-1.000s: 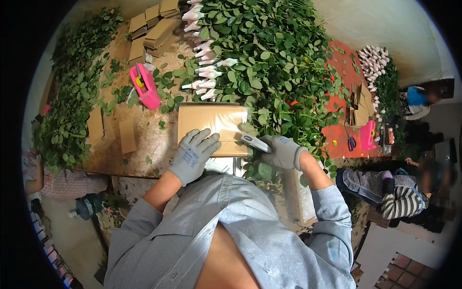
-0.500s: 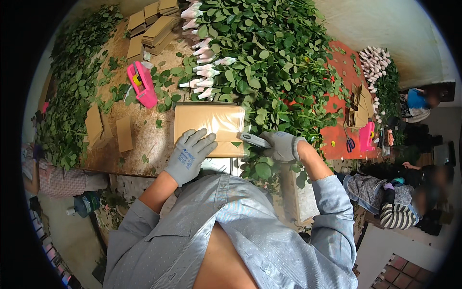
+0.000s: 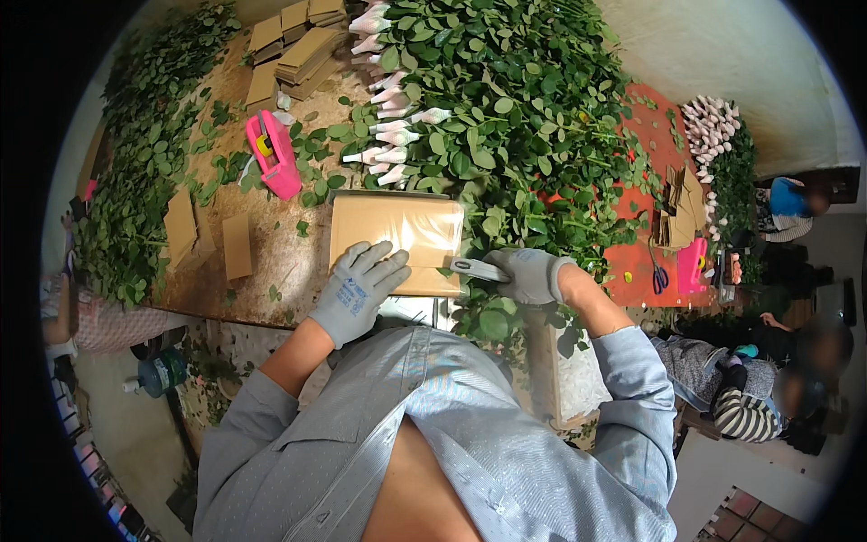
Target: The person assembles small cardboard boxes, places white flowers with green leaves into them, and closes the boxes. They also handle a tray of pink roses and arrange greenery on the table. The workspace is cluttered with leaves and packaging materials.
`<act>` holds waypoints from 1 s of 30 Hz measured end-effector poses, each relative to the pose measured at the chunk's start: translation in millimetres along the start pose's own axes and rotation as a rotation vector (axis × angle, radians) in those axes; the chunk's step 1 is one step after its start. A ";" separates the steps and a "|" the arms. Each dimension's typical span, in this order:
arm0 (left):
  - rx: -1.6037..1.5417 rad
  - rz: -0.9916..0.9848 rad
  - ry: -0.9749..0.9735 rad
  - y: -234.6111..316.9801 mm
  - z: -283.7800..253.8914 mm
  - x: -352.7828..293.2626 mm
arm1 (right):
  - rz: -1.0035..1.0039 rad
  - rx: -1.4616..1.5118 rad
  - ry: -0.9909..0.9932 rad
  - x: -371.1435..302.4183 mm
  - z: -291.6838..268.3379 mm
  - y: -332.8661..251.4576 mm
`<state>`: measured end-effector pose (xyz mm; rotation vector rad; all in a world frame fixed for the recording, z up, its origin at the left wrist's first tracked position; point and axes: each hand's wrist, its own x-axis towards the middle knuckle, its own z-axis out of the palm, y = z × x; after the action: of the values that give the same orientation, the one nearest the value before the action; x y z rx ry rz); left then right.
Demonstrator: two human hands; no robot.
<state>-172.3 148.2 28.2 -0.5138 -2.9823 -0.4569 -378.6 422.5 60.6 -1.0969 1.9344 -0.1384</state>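
In a grey work glove, my left hand (image 3: 359, 287) lies flat with fingers spread on a brown cardboard wrap (image 3: 394, 221) under shiny clear plastic. My right hand (image 3: 533, 275), gloved the same way, is closed around a grey metal plier stapler (image 3: 479, 269). The stapler's front end reaches the wrap's right edge, near its lower corner. Whether its jaws are pressed together cannot be made out. Green leaves (image 3: 495, 323) stick out on the right of the wrap, below the stapler. What the wrap encloses is hidden.
Leafy rose stems (image 3: 515, 117) with white-wrapped heads (image 3: 394, 135) pile up behind the wrap. On the left are a pink tape dispenser (image 3: 274, 155), cardboard pieces (image 3: 237, 246) and stacked cardboard (image 3: 307, 56). Scissors (image 3: 659, 278) lie on the red surface at right. Other people are at both sides.
The whole view has shifted slightly. My left hand keeps its place on the wrap, and the stapler in my right hand stays at the right edge with hardly any movement.
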 end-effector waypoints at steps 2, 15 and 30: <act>-0.001 0.000 0.005 -0.2 0.7 0.0 | 0.013 -0.059 -0.006 3.8 -0.6 -4.8; -0.020 0.012 0.042 -0.3 2.5 0.2 | -0.102 0.137 0.066 17.4 15.5 -7.7; 0.006 0.013 0.026 -1.1 5.0 -1.9 | 0.118 -0.046 0.099 16.4 17.2 -25.0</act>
<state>-171.0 148.1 22.9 -0.5226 -2.9525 -0.4495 -353.6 400.5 51.6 -1.0198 2.0949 -0.0854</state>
